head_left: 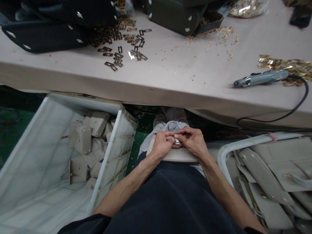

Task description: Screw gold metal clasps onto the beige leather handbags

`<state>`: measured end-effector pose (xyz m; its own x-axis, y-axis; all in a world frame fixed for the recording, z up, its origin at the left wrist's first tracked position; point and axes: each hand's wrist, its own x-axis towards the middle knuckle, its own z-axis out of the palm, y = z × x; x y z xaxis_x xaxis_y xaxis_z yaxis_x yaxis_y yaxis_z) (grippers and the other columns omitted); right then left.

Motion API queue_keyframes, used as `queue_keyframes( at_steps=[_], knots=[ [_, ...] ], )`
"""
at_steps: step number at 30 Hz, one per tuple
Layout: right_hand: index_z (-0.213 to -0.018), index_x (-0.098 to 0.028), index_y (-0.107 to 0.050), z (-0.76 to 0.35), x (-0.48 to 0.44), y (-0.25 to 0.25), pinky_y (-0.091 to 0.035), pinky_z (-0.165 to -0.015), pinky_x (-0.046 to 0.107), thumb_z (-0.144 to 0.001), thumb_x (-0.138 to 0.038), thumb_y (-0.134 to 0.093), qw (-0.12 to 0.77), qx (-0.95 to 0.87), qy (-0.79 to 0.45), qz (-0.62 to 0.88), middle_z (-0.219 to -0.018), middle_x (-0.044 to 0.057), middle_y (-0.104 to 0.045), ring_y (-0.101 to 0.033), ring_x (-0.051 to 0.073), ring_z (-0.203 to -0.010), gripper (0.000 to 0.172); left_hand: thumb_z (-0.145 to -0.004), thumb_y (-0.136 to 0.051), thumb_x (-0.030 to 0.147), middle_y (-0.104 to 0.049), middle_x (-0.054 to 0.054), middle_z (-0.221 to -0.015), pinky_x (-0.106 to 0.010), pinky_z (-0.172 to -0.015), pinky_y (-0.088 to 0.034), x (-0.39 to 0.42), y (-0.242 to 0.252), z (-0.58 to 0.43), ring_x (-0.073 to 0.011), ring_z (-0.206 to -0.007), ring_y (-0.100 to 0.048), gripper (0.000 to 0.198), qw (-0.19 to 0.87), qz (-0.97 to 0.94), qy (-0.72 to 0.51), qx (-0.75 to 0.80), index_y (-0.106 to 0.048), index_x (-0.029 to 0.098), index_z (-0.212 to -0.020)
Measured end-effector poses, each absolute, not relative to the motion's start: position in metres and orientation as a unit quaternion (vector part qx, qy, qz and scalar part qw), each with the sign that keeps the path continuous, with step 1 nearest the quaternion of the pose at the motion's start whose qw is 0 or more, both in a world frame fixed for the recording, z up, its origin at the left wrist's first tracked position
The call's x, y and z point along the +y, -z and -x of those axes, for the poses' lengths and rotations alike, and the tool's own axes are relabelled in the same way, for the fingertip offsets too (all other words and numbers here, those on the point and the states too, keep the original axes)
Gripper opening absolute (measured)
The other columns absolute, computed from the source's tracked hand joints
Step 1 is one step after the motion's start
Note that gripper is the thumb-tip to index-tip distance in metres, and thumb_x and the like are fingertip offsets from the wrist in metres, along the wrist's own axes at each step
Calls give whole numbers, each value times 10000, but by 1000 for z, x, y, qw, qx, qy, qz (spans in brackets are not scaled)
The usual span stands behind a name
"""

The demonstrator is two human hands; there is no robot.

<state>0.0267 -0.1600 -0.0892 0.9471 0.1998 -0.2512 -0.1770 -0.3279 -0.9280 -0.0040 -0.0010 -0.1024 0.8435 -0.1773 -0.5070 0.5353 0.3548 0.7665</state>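
Note:
A beige bag (180, 156) lies across my lap. Both hands meet over its upper part, fingers bent. My left hand (162, 143) is closed at the bag's left side, its fingertips by a small shiny metal piece (177, 141). From the right, my right hand (193, 139) pinches at that same piece with thumb and fingers. The exact contact of the left fingertips is too small to make out.
A tabletop (151, 74) spans the front, with dark metal parts (118, 60), gold parts (292, 66) and a corded electric screwdriver (263, 78). A white crate (119, 136) holding beige bags stands left; another bin (223, 156) with bags stands right.

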Motion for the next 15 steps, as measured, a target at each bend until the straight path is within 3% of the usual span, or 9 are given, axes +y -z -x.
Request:
queue_keyframes(
  at_steps=[4,9,15],
  knots=[
    [-852,-207,-778,-27,-155,88,-465,-470,277,-749,-450,-837,585,22,-156,796,-723,47,-691,-573,170,-571,271,-782,-731,148,-763,-49,-740,-369,-735,-668,-1,104,5,-236,-696,-776,351,815,-503,205,202,-696,109,-1129],
    [-851,-199,-756,-24,-157,91,-484,-492,296,-768,-443,-818,596,30,-175,783,-721,54,-696,-595,186,-574,265,-774,-795,196,-754,-75,-717,-346,-698,-669,-3,106,7,-225,-655,-767,348,821,-499,197,194,-690,67,-1080],
    [-821,-208,-769,-20,-163,90,-480,-622,317,-855,-394,-720,515,-45,-102,850,-783,58,-712,-618,200,-682,195,-745,-816,175,-765,-94,-724,-368,-638,-672,-8,103,6,-245,-612,-761,439,813,-501,195,222,-655,62,-1137]
  ],
)
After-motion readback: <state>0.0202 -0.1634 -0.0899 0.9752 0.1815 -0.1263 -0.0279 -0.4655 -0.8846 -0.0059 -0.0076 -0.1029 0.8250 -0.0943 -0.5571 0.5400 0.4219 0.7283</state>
